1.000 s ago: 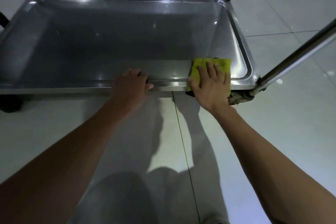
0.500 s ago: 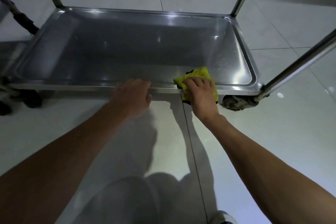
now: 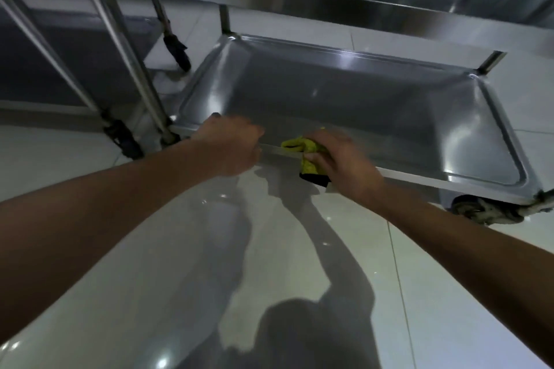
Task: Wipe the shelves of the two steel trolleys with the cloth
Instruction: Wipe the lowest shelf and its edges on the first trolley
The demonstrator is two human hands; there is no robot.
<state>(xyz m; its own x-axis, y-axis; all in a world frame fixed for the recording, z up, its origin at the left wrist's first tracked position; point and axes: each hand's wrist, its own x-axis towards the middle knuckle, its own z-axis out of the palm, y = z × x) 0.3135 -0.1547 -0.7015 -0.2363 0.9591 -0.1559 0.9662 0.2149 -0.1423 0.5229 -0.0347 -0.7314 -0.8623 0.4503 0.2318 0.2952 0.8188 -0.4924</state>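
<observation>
Wiping proceeds along the near rim of the bottom shelf of the steel trolley, at the centre of the frame. The right hand grips the yellow cloth, fingers curled over the top and thumb pressed beneath; the cloth is bunched and folded over the rim edge, with its dark underside hanging just below. One second ago the cloth lay flat under straightened fingers close to the right corner of the shelf. It has since travelled leftward along the rim and now sits just beside the left hand, not touching it. The left hand holds the same rim with fingers curled over the edge, steadying the trolley. This hand has kept its grip throughout.

Judgement: the right portion of the near rim is covered; the stretch beneath and to the left of the left hand remains. That hand will probably have to shift before the stroke can continue. A second trolley stands at the upper left of the frame, its posts just beside the shelf corner. A caster is visible at the lower right.
</observation>
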